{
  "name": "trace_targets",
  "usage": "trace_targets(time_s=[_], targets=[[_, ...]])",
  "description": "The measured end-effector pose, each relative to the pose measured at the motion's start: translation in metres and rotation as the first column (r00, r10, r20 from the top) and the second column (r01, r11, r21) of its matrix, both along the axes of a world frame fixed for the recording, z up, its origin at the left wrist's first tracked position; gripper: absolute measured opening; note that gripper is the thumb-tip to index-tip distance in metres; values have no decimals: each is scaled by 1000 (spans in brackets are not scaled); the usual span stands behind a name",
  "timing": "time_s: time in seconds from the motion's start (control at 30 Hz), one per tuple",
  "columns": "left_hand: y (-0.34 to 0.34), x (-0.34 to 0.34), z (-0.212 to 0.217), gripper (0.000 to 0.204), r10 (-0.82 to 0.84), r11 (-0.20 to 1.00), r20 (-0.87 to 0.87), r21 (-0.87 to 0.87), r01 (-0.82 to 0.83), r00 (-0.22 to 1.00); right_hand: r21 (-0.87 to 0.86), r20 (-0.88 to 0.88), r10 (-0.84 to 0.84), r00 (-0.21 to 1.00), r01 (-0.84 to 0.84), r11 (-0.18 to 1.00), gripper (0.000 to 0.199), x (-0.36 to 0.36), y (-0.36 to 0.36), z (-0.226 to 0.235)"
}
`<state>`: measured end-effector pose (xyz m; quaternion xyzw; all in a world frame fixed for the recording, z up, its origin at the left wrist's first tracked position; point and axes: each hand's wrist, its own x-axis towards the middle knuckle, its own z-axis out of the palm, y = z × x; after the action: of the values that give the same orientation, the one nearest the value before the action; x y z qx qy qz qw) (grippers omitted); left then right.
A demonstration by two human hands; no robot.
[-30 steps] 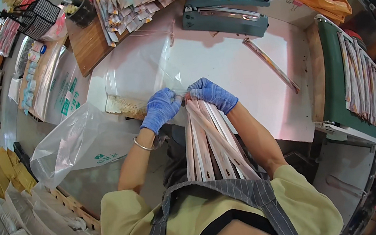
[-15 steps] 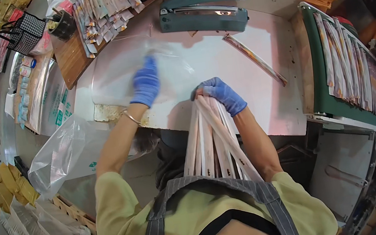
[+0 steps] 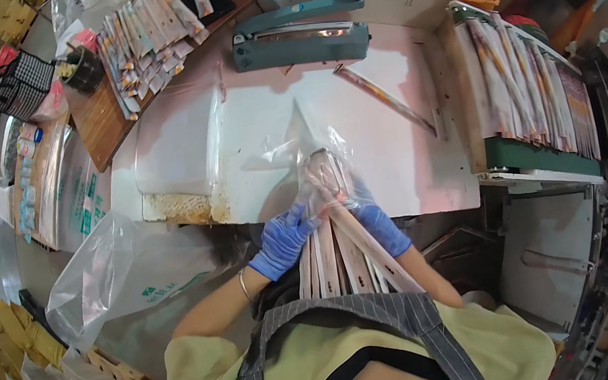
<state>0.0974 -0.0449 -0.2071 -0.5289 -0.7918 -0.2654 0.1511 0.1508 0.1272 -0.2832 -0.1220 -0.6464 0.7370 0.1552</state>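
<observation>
White table [image 3: 427, 162]: clear bag [image 3: 313, 149] veils packets [image 3: 334, 253].

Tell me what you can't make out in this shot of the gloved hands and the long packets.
- Head view: the upper ends of the bundle of long narrow packets are blurred by the clear plastic bag over them.
- Their lower ends are hidden behind the grey striped apron.
- The fingers of the right hand in a blue glove are partly covered by the packets and bag.
- The left hand in a blue glove hides what lies beneath it.

Both gloved hands meet near the body. The left hand [image 3: 284, 239] grips closed; the right hand [image 3: 377, 222] clasps closed beside it.
</observation>
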Motion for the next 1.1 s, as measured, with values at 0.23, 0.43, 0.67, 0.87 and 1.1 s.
trace_targets(time_s=[0.23, 0.43, 0.67, 0.87, 1.1], targets=[[30, -24, -93, 55, 276, 953, -226, -63, -297, 934, -231, 87, -183, 979, 198, 953, 63, -10, -12, 47], [-32, 46, 5, 46, -109, 981, 163, -141, 132, 981, -278, 101, -152, 983, 174, 945, 42, 125, -57, 73], [2, -85, 105, 31, -87, 983, -56, -164, 77, 995, 986, 122, 228, 966, -144, 81, 28, 33, 51, 183], [43, -134, 237, 15, -211, 918, 545, 396, -27, 811, 952, -278, 265, 923, 227, 207, 15, -31, 71, 324], [52, -185, 204, 5, -342, 938, 84, 89, 334, 936, 947, -203, 303, 931, 107, 304, 2, -56, 120, 302]])
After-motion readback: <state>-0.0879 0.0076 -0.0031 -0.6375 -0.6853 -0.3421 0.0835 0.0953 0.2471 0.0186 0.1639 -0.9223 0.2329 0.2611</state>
